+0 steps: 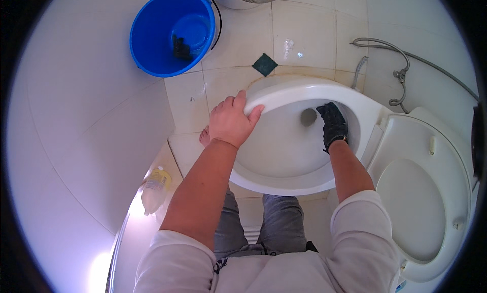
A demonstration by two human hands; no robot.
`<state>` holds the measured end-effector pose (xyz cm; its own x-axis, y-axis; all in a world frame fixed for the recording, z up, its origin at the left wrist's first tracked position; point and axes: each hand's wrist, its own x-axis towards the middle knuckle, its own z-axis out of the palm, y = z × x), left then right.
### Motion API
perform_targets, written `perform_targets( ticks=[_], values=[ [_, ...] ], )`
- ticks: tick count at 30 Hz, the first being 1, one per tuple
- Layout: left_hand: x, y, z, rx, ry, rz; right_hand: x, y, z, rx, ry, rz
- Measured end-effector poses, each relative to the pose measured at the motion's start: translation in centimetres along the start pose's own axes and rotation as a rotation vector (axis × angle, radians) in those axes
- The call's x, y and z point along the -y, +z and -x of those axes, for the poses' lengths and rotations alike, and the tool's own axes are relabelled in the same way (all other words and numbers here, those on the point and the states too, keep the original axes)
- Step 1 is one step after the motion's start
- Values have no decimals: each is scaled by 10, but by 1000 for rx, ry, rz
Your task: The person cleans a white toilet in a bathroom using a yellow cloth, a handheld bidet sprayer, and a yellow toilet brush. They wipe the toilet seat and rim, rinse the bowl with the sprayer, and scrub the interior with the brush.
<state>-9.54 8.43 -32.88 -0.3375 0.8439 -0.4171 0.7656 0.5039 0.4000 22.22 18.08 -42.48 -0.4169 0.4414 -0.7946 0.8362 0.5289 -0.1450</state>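
My left hand [232, 117] is bare and wraps over the far left rim of a white toilet bowl [276, 184], thumb on top and fingers along the outer edge. Inside the bowl, my right hand [334, 123] is in a dark, wet-looking glove and rests against the right inner wall. The glove's cuff ends at the wrist. Beside its fingertips is the dark drain opening [308, 117]. The gloved fingers blend together, so their pose and anything under them are hidden. To the right, the toilet seat and lid [412, 209] are raised.
A blue bucket [139, 39] with a black handle and a dark, glove-like item [181, 48] inside stands at the far left. A pale bottle [156, 190] is by the left wall. A metal hose [401, 70] hangs along the right wall. Tiled floor [228, 85] surrounds the bowl.
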Motion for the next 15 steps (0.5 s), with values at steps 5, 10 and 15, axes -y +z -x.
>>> perform_targets(
  ticks=[5, 10, 15],
  values=[
    [4, 5, -3, 49, -36, -26, 8, 23, 20, 33, 223, -186],
    [3, 4, -1, -3, -21, 9, 68, 79, 57, 182, 496, 346],
    [1, 7, -1, 61, -18, -13, 183, 71, 59, 669, -23, 415]
  ],
)
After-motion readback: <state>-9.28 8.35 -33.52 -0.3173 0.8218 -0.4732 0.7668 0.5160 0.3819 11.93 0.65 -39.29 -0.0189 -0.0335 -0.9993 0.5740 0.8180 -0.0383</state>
